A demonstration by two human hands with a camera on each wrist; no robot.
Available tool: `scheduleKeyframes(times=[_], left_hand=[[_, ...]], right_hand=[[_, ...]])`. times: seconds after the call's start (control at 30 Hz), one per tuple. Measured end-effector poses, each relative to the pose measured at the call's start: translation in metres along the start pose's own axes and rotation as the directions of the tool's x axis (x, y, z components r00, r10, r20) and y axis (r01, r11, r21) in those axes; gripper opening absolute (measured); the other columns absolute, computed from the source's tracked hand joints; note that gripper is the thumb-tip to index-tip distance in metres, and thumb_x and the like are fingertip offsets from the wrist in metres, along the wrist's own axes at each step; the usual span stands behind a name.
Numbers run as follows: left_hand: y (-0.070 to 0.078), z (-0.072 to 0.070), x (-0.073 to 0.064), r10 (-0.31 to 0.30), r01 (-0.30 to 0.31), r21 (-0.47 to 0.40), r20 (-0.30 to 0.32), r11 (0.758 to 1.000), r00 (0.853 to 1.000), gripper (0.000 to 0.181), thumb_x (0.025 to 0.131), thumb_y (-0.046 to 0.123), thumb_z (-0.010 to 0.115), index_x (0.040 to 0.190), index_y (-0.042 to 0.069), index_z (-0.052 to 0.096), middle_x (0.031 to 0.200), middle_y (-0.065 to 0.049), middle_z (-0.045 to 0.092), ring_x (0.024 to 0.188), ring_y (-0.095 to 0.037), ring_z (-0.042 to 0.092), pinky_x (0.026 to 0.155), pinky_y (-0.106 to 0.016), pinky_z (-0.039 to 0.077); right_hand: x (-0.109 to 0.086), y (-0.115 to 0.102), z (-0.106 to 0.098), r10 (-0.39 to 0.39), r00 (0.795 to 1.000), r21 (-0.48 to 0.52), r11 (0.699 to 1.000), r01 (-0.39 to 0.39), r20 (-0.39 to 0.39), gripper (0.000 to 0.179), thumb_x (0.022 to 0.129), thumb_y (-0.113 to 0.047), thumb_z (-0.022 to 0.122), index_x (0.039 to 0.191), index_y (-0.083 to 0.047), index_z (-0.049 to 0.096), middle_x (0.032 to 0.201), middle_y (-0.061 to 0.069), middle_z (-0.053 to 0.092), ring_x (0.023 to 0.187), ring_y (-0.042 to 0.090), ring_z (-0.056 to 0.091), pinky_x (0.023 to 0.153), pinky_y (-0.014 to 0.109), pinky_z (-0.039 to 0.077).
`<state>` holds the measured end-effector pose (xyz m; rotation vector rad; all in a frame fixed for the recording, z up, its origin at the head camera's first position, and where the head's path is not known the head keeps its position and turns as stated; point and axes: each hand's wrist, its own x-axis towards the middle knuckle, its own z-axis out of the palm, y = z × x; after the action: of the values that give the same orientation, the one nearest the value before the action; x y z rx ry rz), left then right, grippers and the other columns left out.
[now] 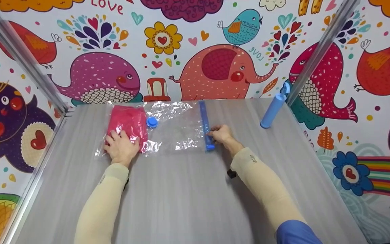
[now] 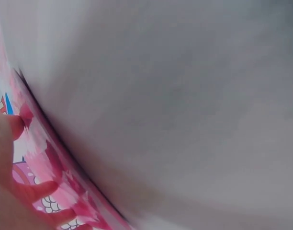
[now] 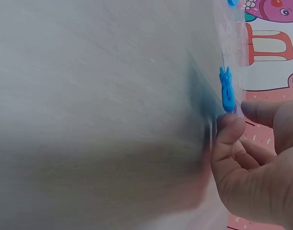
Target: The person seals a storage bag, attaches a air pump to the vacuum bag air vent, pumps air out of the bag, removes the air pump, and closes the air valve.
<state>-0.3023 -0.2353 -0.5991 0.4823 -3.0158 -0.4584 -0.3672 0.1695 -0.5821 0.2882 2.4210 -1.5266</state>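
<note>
A clear vacuum storage bag [image 1: 178, 130] lies flat on the table, with a folded pink cloth [image 1: 127, 118] inside its left end. A round blue valve [image 1: 152, 122] sits on the bag beside the cloth. My left hand [image 1: 122, 149] rests on the cloth through the plastic, fingers spread. Along the bag's right edge runs a blue zip strip [image 1: 204, 117], with a blue slider [image 1: 210, 147] at its near end. With thumb and curled fingers, my right hand [image 1: 224, 136] pinches that edge just beyond the slider; the right wrist view shows the slider [image 3: 227, 93] beside the fingertips.
A blue hand pump [image 1: 273, 110] stands upright at the back right of the grey table [image 1: 181, 196]. Metal posts [image 1: 29, 64] and walls with a cartoon print [image 1: 212, 74] enclose the table at the back and sides.
</note>
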Motion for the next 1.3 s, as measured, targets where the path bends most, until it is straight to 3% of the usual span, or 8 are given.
scheduleKeyframes(times=[0.33,0.47,0.63,0.83,1.13,1.3], left_hand=[[-0.004,0.001,0.0,0.02,-0.021,-0.034,-0.017,0.999,1.0,0.087,0.104,0.05,0.062,0.164,-0.008,0.04,0.175,-0.041,0.027,0.16,-0.068,0.026,0.125,-0.089,0.029],[-0.005,0.0,0.0,0.009,-0.009,-0.032,0.003,0.999,1.0,0.087,0.105,0.05,0.059,0.167,-0.007,0.038,0.178,-0.04,0.023,0.163,-0.068,0.022,0.128,-0.089,0.024],[-0.008,-0.002,0.0,0.006,-0.005,-0.028,0.035,1.0,0.999,0.087,0.107,0.049,0.055,0.17,-0.006,0.033,0.18,-0.041,0.017,0.167,-0.068,0.016,0.13,-0.089,0.02],[-0.006,-0.003,-0.004,0.021,-0.019,-0.023,0.055,1.0,0.998,0.088,0.108,0.048,0.053,0.172,-0.006,0.029,0.181,-0.041,0.014,0.168,-0.067,0.013,0.13,-0.088,0.021],[0.016,-0.001,-0.019,0.129,-0.127,-0.05,0.033,0.991,0.991,0.09,0.106,0.05,0.059,0.171,-0.006,0.032,0.181,-0.04,0.02,0.168,-0.066,0.016,0.128,-0.089,0.025],[0.04,0.004,-0.037,0.231,-0.23,-0.022,0.04,0.973,0.972,0.089,0.105,0.055,0.06,0.17,-0.003,0.039,0.18,-0.036,0.03,0.169,-0.061,0.022,0.132,-0.085,0.023]], right_hand=[[-0.012,0.008,0.001,0.05,0.996,0.146,0.988,-0.059,0.068,0.031,0.097,-0.004,0.078,0.126,0.005,0.071,0.078,-0.002,0.069,0.066,0.01,0.065,0.057,0.023,0.059],[-0.021,0.01,0.006,0.06,0.993,0.199,0.977,-0.079,0.099,0.022,0.097,-0.002,0.077,0.118,0.001,0.07,0.077,-0.001,0.068,0.064,0.011,0.066,0.056,0.024,0.06],[-0.029,0.011,0.01,0.072,0.986,0.23,0.967,-0.105,0.148,0.017,0.096,0.0,0.076,0.106,-0.005,0.064,0.077,0.0,0.068,0.062,0.01,0.066,0.055,0.023,0.06],[-0.034,0.011,0.009,0.063,0.985,0.226,0.969,-0.099,0.161,0.015,0.097,-0.002,0.077,0.106,-0.006,0.065,0.082,0.002,0.071,0.065,0.012,0.068,0.057,0.024,0.062],[-0.04,0.008,0.011,0.045,0.984,0.249,0.965,-0.087,0.17,0.01,0.097,-0.004,0.073,0.105,-0.004,0.067,0.086,0.004,0.074,0.066,0.013,0.071,0.059,0.024,0.064],[-0.044,0.006,0.013,0.034,0.982,0.267,0.96,-0.083,0.185,0.004,0.094,-0.005,0.072,0.094,-0.005,0.068,0.076,0.001,0.071,0.06,0.011,0.068,0.055,0.022,0.062]])
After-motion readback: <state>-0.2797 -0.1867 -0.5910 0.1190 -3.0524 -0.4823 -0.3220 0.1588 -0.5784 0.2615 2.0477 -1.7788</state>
